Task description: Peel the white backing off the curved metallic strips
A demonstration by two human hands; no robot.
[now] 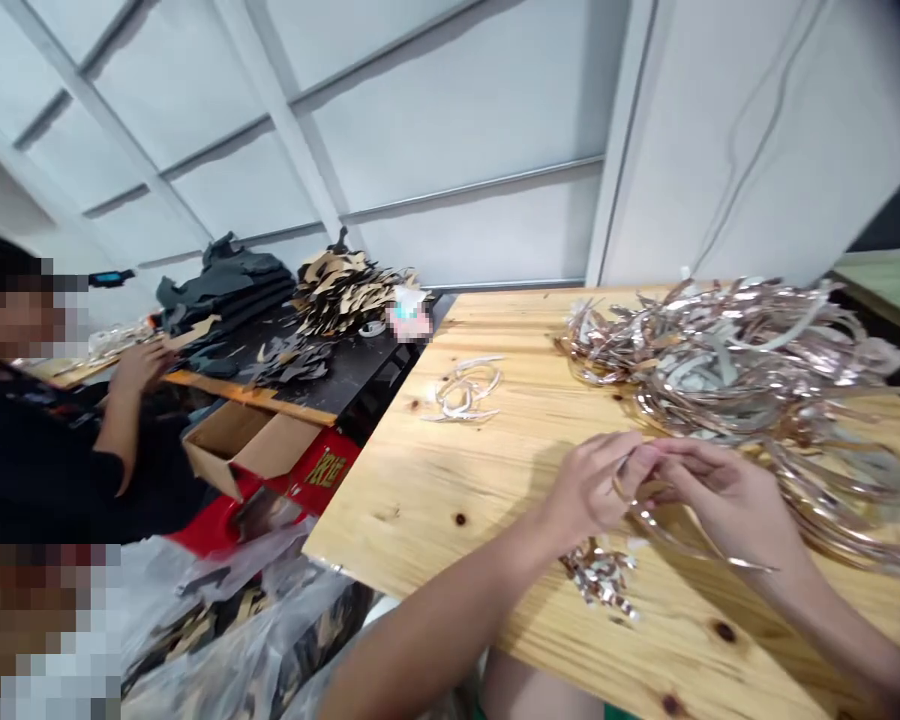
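A thin, shiny rose-gold strip point(679, 543) hangs in a curve below my two hands, its pointed end reaching to the right. My left hand point(596, 485) pinches the strip, fingers curled round it. Close against it, my right hand point(727, 495) also grips the strip between thumb and fingers. Just what lies between the fingertips is hidden. Under my left hand, a small heap of shiny cut scraps point(600, 578) lies on the wooden table point(390, 500). Behind my hands spreads a large tangled pile of rose-gold and white strips point(720, 370).
Several pale strips lie coiled point(465, 390) on the table's left part. At the left, a co-worker point(37, 440) handles a tan piece by a black table point(360, 375) with stacked dark and tan cut pieces. A cardboard box point(247, 445) and plastic bags point(232, 640) stand below.
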